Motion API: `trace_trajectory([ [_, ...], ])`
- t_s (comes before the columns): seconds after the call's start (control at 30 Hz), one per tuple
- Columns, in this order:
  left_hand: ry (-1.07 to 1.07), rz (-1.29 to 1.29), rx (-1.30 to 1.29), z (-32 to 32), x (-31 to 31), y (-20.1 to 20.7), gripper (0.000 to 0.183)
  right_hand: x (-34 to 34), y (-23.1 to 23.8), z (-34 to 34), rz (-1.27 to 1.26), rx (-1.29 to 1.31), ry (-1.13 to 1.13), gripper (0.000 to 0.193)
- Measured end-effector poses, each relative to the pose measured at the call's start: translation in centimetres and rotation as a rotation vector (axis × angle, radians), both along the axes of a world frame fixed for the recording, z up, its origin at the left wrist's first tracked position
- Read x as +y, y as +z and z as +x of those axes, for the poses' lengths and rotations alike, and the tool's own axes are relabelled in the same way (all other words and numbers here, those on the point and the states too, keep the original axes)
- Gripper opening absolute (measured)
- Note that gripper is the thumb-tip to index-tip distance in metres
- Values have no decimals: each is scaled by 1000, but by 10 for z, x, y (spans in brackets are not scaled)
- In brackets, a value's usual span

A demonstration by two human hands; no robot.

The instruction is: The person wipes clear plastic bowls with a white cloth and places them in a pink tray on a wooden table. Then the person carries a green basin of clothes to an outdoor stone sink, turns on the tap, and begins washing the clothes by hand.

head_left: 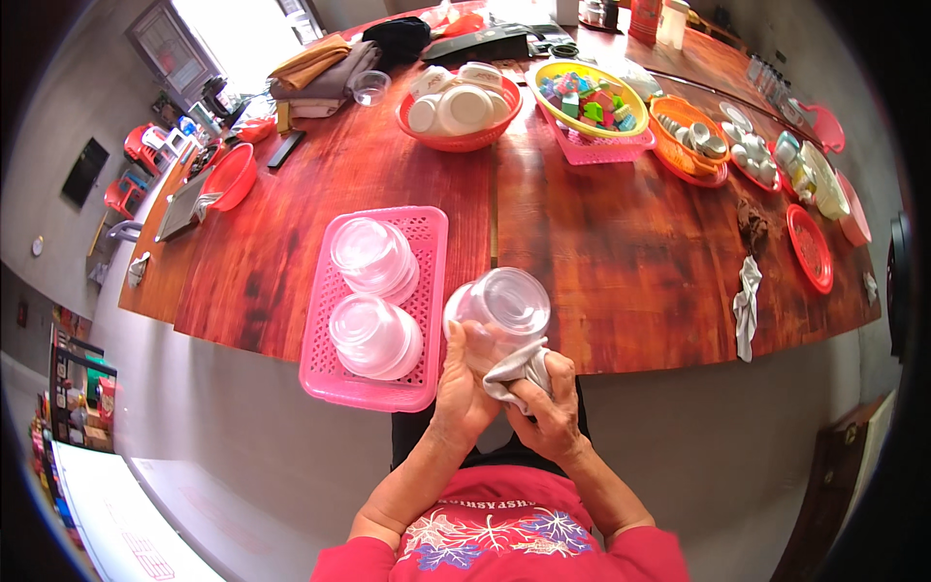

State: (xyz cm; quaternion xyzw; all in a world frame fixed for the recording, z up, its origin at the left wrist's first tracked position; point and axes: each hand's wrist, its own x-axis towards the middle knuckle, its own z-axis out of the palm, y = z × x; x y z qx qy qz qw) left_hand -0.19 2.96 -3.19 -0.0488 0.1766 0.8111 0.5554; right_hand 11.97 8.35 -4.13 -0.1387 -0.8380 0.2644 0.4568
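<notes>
Between my hands, over the table's near edge, is a clear plastic tub, its round base turned up. My left hand grips the tub from its left side, thumb raised along the wall. My right hand is closed round a pale grey cloth, which presses against the tub's near side. To the left lies a pink perforated tray with two stacks of clear tubs in it: a far stack and a near stack, bases up.
A red basket of white bowls, a yellow basin of colourful blocks and an orange basket of cups stand along the far side. Another cloth hangs near the right edge, beside a red plate. A red basin sits at left.
</notes>
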Motion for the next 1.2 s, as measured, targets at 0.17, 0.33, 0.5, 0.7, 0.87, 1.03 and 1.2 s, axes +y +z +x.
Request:
trace_trajectory([
  [0.17, -101, 7, 342, 29, -6, -1, 36, -4, 22, 1, 268, -53, -192, 32],
  [0.33, -54, -53, 518, 33, -9, 1, 27, 21, 25, 4, 21, 20, -210, 28],
  [0.5, -93, -98, 795, 31, -16, 10, 26, 38, 45, 10, -1001, 120, 24, 24],
  [0.7, 15, -64, 759, 33, -8, 7, 24, 29, 32, 9, -336, 115, -19, 34],
  [0.87, 48, -4, 474, 18, 0, -1, 21, -6, -1, 1, 55, 25, -69, 27],
  [1.03, -33, 23, 152, 32, 2, 0, 28, 6, 0, -13, 196, 124, -389, 27],
  [1.2, -118, 341, 370, 24, -2, -23, 37, 29, -17, -5, -1159, 649, 181, 35],
])
